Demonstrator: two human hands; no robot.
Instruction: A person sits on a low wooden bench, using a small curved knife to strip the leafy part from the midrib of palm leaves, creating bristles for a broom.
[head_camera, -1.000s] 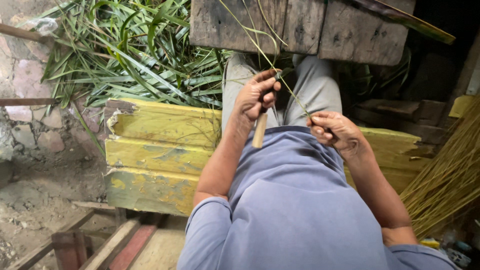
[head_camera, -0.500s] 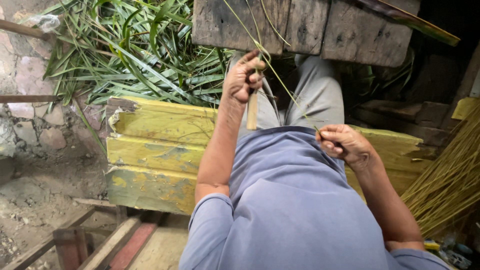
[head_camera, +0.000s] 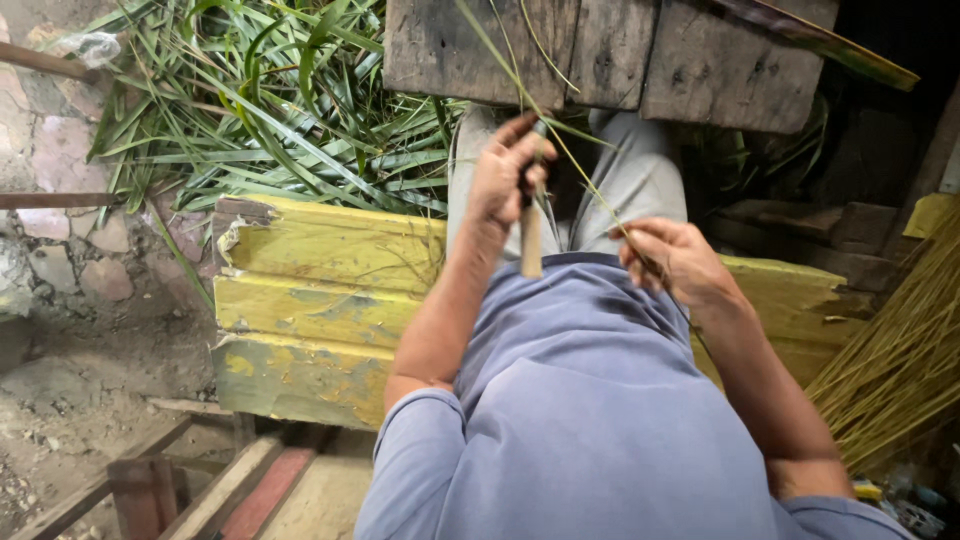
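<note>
Palm leaf rib (head_camera: 560, 150), thin and green, runs from the far wooden planks (head_camera: 620, 50) down to the right hand (head_camera: 672, 262), whose grip pinches it over the lap. Left hand (head_camera: 508, 178) is closed round a wooden-handled knife (head_camera: 532, 232) set against the rib. The person sits on a yellow bench (head_camera: 320, 300); green leaves (head_camera: 260, 110) lie far left, stripped yellow ribs (head_camera: 900, 350) at right.

Left hand (head_camera: 508, 178) raised ahead of the chest, fingers curled shut in a fist, forearm running straight back to a bent elbow; right hand (head_camera: 672, 262) lower and nearer the body, fingers pinched together, wrist bent, forearm angled back along the right side.
</note>
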